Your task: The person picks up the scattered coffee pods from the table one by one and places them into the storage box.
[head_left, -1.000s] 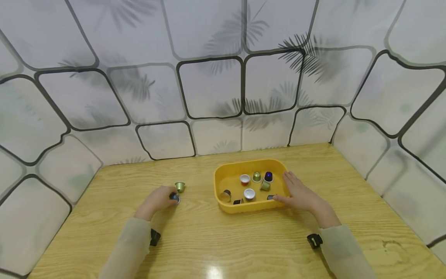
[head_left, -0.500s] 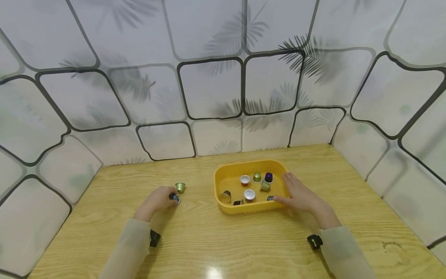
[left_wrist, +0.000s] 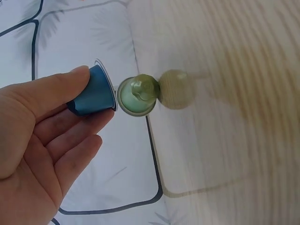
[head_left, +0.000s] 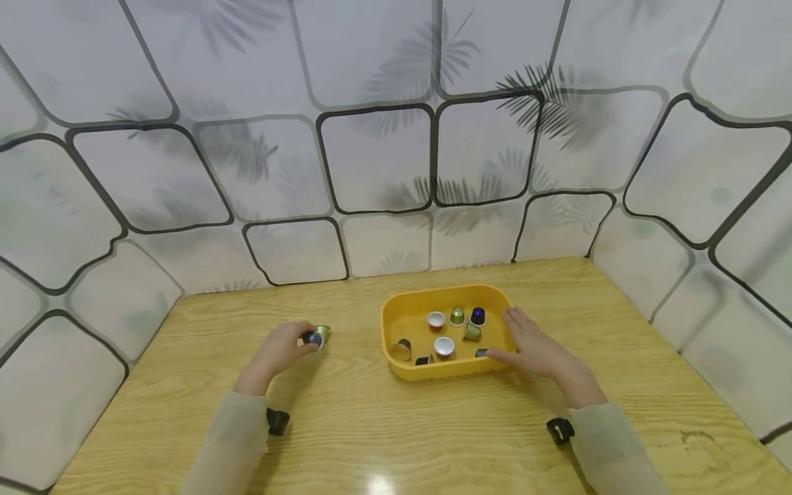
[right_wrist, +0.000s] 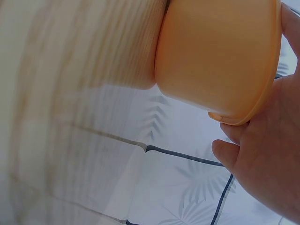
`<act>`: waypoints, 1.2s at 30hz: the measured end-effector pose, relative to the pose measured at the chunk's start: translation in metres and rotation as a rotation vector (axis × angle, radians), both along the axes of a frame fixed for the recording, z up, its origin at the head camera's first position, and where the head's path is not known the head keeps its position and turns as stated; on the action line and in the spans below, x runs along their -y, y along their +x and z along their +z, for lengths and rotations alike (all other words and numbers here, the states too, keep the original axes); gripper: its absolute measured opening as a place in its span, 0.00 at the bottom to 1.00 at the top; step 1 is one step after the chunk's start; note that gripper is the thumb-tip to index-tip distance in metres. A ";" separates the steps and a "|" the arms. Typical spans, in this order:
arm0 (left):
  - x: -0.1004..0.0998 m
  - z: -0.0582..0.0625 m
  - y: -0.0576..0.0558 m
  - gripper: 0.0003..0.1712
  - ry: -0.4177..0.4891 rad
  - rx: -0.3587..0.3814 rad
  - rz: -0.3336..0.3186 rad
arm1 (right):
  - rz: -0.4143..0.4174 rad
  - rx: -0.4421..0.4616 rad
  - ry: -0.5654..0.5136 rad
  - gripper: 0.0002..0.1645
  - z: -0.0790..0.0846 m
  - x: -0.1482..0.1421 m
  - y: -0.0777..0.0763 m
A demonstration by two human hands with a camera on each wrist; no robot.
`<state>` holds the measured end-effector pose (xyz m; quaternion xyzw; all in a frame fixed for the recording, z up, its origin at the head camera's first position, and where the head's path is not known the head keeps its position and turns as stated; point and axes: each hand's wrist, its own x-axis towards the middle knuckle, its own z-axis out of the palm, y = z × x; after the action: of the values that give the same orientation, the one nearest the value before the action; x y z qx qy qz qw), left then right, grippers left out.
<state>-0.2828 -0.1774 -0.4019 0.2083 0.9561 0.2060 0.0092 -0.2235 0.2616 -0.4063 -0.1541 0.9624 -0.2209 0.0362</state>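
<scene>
My left hand (head_left: 272,354) pinches a blue coffee capsule (left_wrist: 95,93) between thumb and fingers, its foil rim turned sideways. Right beside that rim, in the left wrist view, a light green coffee capsule (left_wrist: 144,89) stands on the wooden table. From the head view the blue one overlaps the green one. Over on the right, my right hand (head_left: 544,352) rests on the right end of a yellow tray (head_left: 427,373), fingers extended along the rim and thumb reaching over the front corner. The tray's outer wall (right_wrist: 218,51) fills much of the right wrist view.
Several coffee capsules lie in the tray, among them a white-lidded one (head_left: 443,346), a dark purple one (head_left: 478,315) and a green one (head_left: 456,315). Patterned white wall covering (head_left: 383,158) borders the table's back and sides.
My left hand has raised the blue capsule slightly and moved it back toward the green capsule, tilting it. The right hand and tray have stayed in place.
</scene>
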 end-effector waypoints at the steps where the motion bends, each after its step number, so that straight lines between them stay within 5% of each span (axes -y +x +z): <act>1: -0.001 0.001 0.001 0.18 0.006 -0.005 -0.001 | 0.000 0.000 -0.001 0.59 0.000 0.000 0.000; 16: -0.023 -0.002 0.004 0.19 0.118 -0.084 0.005 | -0.001 0.001 -0.004 0.58 -0.003 -0.001 0.001; 36: -0.083 0.006 -0.004 0.18 0.262 -0.132 -0.054 | 0.000 -0.005 0.011 0.59 -0.002 -0.002 0.000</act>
<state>-0.2870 -0.0944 -0.3955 0.2463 0.9137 0.3143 -0.0756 -0.2239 0.2636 -0.4078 -0.1546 0.9636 -0.2152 0.0344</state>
